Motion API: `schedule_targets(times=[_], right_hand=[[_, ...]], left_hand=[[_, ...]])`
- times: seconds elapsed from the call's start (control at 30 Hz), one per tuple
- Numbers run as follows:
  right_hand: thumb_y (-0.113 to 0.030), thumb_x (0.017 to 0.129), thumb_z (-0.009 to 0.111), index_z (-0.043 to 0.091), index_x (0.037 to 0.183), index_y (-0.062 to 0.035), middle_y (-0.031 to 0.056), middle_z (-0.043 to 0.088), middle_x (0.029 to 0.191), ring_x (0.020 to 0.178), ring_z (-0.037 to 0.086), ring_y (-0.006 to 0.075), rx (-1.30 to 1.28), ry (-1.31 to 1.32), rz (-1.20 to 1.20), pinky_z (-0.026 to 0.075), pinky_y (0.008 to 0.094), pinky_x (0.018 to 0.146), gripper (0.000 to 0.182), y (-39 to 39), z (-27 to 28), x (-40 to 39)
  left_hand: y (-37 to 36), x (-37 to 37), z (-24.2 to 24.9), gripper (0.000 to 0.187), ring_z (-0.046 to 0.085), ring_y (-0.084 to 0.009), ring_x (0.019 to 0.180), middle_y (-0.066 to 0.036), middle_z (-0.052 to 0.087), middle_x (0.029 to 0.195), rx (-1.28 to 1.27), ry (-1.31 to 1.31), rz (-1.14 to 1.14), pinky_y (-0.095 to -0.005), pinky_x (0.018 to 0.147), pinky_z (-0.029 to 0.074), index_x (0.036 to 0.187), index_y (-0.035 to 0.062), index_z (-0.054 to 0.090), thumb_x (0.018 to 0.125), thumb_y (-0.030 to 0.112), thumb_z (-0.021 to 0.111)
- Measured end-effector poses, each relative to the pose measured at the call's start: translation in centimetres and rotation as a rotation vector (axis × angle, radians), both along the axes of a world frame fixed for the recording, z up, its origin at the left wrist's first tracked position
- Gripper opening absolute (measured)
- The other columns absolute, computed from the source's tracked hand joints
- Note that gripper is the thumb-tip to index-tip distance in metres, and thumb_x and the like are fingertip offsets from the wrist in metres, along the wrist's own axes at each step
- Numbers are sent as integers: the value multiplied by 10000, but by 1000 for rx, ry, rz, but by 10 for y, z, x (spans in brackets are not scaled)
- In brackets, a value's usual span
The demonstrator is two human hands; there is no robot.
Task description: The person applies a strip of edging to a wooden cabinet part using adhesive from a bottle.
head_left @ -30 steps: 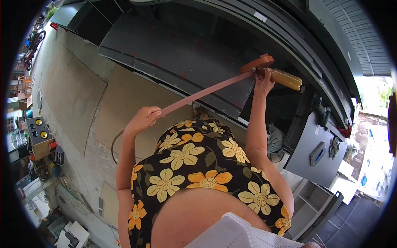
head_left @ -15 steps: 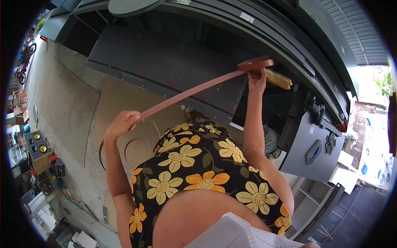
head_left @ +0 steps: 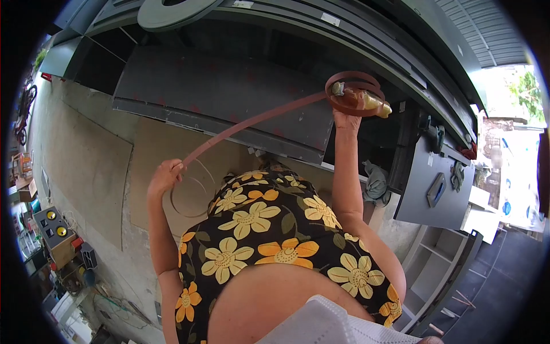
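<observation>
A reddish-brown strip (head_left: 252,121) stretches between my two hands. Its loose end is pinched in the closed fingers of my left hand (head_left: 166,176), and a thin curved length hangs beside that wrist. On the right, my right hand (head_left: 347,117) is raised, wrapped round a yellowish bottle (head_left: 371,104) that lies across the coiled part of the strip (head_left: 350,75). The coil loops round the bottle and the fingers, which are partly hidden.
A dark panel (head_left: 217,86) lies beyond the strip, with long dark grey profiles (head_left: 366,34) behind it. A round grey disc (head_left: 172,14) is at the top. Speakers (head_left: 55,223) stand at the left, a grey shelf unit (head_left: 429,264) at the lower right.
My right hand has turned, so the coil now shows as open loops round the bottle. The strip sags a little more, and the camera view has shifted slightly.
</observation>
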State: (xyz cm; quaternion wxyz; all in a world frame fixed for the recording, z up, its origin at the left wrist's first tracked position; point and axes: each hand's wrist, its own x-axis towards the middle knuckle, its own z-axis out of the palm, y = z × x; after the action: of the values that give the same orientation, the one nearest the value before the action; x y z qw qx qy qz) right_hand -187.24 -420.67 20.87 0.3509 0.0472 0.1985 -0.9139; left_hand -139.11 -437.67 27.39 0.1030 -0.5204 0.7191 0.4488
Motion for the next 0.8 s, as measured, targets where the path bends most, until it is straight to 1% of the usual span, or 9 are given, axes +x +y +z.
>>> schedule_targets(times=[0.07, 0.17, 0.27, 0.37, 0.47, 0.57, 0.67, 0.77, 0.8], right_hand=[[-249, 717, 729, 466, 1182, -96, 120, 520, 1161, 1088, 513, 335, 0, -8, -11, 459, 564, 888, 556, 0, 9, 7], [-248, 709, 736, 467, 1180, -94, 125, 523, 1155, 1092, 511, 335, -8, -12, -43, 464, 557, 882, 564, 7, 17, 16], [-252, 718, 728, 469, 1175, -91, 130, 531, 1145, 1074, 528, 321, -4, 26, -63, 474, 543, 876, 550, 10, 28, 32], [-255, 722, 722, 471, 1169, -92, 128, 534, 1137, 1053, 546, 304, -6, 37, -67, 502, 521, 852, 538, 29, 29, 29], [-260, 730, 720, 478, 1163, -84, 133, 554, 1117, 1039, 560, 303, -9, 38, -113, 509, 521, 842, 526, 33, 40, 44], [-263, 734, 718, 484, 1158, -83, 137, 563, 1106, 1032, 567, 304, 8, 28, -170, 501, 523, 856, 516, 36, 49, 60], [-267, 738, 714, 481, 1162, -86, 139, 561, 1111, 1038, 564, 306, 8, 13, -207, 490, 527, 871, 516, 43, 56, 70], [-271, 738, 713, 472, 1168, -87, 136, 560, 1115, 1048, 553, 305, 68, 40, -243, 468, 531, 898, 526, 48, 62, 81], [-273, 737, 713, 468, 1171, -87, 136, 560, 1115, 1052, 549, 304, 105, 62, -257, 461, 531, 905, 531, 50, 64, 85]], left_hand=[[-1, 2, -10, 202, 576, -169, 554, -96, 581, 615, -5, 8, 5, -319, 532, 447, 861, 38, 610, 852, 201, 491], [0, 2, -34, 186, 619, -256, 657, -134, 609, 681, -61, -27, -171, -365, 629, 469, 866, 26, 593, 839, 186, 502], [1, -6, -53, 173, 611, -337, 767, -170, 623, 769, -72, -109, -277, -406, 701, 466, 877, 23, 582, 815, 174, 526], [11, -21, -92, 190, 597, -361, 852, -176, 630, 858, -45, -9, -343, -431, 733, 458, 908, 30, 576, 787, 176, 558], [7, -31, -110, 199, 594, -352, 874, -168, 627, 895, -109, -4, -344, -428, 740, 458, 914, 35, 565, 761, 161, 577], [10, -49, -117, 182, 597, -343, 858, -152, 627, 875, -205, 101, -272, -415, 738, 464, 906, 36, 554, 754, 131, 580], [12, -69, -134, 123, 614, -286, 815, -114, 629, 847, -213, 207, -150, -361, 730, 474, 881, 45, 550, 769, 92, 561], [11, -86, -136, 113, 618, -224, 792, -80, 634, 863, -143, 354, -94, -313, 730, 472, 914, 46, 555, 804, 54, 527], [13, -93, -132, 149, 616, -213, 801, -80, 635, 877, -136, 417, -75, -305, 737, 470, 954, 47, 561, 813, 41, 514]])
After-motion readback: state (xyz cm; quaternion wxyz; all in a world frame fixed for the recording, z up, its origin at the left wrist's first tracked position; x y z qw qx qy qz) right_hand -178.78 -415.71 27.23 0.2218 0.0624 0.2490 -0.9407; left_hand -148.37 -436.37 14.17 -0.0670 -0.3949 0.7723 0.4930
